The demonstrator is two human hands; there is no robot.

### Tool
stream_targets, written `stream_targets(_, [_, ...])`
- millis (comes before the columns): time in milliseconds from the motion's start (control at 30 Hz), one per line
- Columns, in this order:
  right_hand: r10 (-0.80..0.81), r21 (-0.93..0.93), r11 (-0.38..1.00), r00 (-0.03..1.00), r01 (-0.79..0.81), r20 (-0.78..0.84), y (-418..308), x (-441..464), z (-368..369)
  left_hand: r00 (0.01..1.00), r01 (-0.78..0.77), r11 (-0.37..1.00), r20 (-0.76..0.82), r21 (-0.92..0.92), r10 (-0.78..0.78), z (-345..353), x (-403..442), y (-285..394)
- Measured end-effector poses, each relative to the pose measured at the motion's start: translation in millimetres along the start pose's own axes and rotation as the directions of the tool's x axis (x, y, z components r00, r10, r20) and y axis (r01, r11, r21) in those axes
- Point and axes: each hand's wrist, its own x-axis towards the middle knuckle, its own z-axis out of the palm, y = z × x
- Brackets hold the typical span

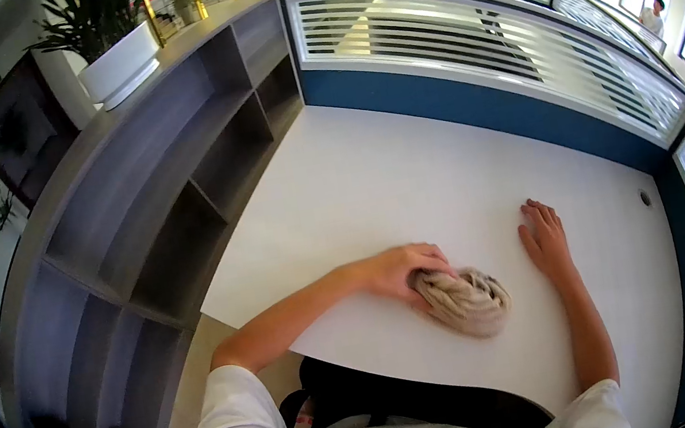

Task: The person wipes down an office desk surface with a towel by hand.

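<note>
I have the left hand (pixel 401 272) closed over the left end of a beige, ribbed, soft-looking cloth bundle (pixel 468 301), fingers curled across its top and gripping it. The bundle rests on the white, smooth-topped desk (pixel 407 168), closer to the curved near edge than to the far edge, where a blue partition panel (pixel 469 110) stands. The right hand (pixel 546 240) lies palm down between the bundle and the right edge, grasping nothing, its thumb held apart from the fingers; I see a clear gap between it and the cloth. Near that right edge is a small round cable hole (pixel 645 198).

I judge the step in hand to be one-handed handling of the bundle on the desktop, with the right hand as a brace. To my mind, the next move calls for a secure left grip on the loose folds, and care at the near edge.
</note>
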Motion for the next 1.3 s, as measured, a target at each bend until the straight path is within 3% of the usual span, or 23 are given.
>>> stream_targets(33, [-0.004,-0.002,1.000,1.000,0.004,0.001,1.5,0.0,1.2,1.000,-0.014,1.000,-0.004,0.014,0.014,-4.5,-1.1,-2.8])
stream_targets(133, [0.037,-0.021,0.999,0.999,-0.037,-0.011,8.7,-0.8,10.8,0.970,0.163,0.981,-0.200,0.104,-0.140,-40.8,-20.6,-29.5])
stream_targets(167, [0.076,-0.032,0.997,0.997,-0.076,-0.004,8.9,-0.4,14.9,0.908,0.250,0.968,-0.350,0.010,-0.231,-49.0,-26.8,-35.8])
stream_targets(200, [0.068,-0.040,0.997,0.998,-0.068,-0.002,12.9,-1.9,17.6,0.856,0.277,0.957,-0.474,0.083,-0.206,-59.8,-34.7,-57.6])
stream_targets(233, [0.068,-0.047,0.997,0.998,-0.067,0.003,12.2,-2.0,17.1,0.776,0.331,0.943,-0.576,0.028,-0.256,-67.9,-38.9,-65.5])
stream_targets(267, [0.091,-0.043,0.995,0.996,-0.091,-0.004,10.1,0.1,20.7,0.717,0.360,0.928,-0.665,0.097,-0.209,-75.7,-51.5,-99.6])
stream_targets(300, [0.065,-0.051,0.997,0.998,-0.065,0.002,7.6,-0.3,17.4,0.711,0.378,0.881,-0.698,0.284,-0.080,-80.4,-52.1,-96.7])
stream_targets(367, [0.027,-0.073,0.997,1.000,-0.027,0.006,13.5,-0.3,18.4,0.688,0.464,0.809,-0.722,0.360,-0.073,-72.6,-42.2,-74.4])
stream_targets(467, [0.032,-0.063,0.998,0.999,-0.032,0.002,-0.8,0.8,8.6,0.696,0.444,0.842,-0.710,0.307,-0.108,-59.7,-37.3,-64.2])
stream_targets(567, [0.024,-0.060,0.998,1.000,-0.024,0.002,4.1,-0.7,8.9,0.777,0.342,0.922,-0.607,0.184,-0.167,-38.6,-22.1,-49.3])
stream_targets(700, [0.039,-0.059,0.998,0.999,-0.038,0.021,4.7,0.6,8.3,0.920,0.283,0.942,-0.329,0.182,-0.213,-13.7,-5.1,-11.2])
stream_targets(800, [0.029,-0.059,0.998,0.999,-0.028,0.025,6.3,0.9,8.1,0.969,0.142,0.972,-0.228,0.185,-0.098,-1.3,0.4,1.1])
stream_targets(1000, [0.021,-0.046,0.999,1.000,-0.021,0.002,6.6,-1.0,11.1,0.959,0.138,0.975,-0.270,0.172,-0.088,1.1,-0.4,-0.4])
stream_targets(1200, [0.026,-0.064,0.998,0.999,-0.025,0.020,5.7,0.0,9.2,0.966,0.128,0.924,-0.257,0.360,-0.033,-3.3,0.5,3.6])
stream_targets(1300, [0.019,-0.064,0.998,1.000,-0.019,0.006,4.0,-1.6,10.3,0.931,0.260,0.912,-0.331,0.317,-0.150,-22.3,-1.5,-4.4])
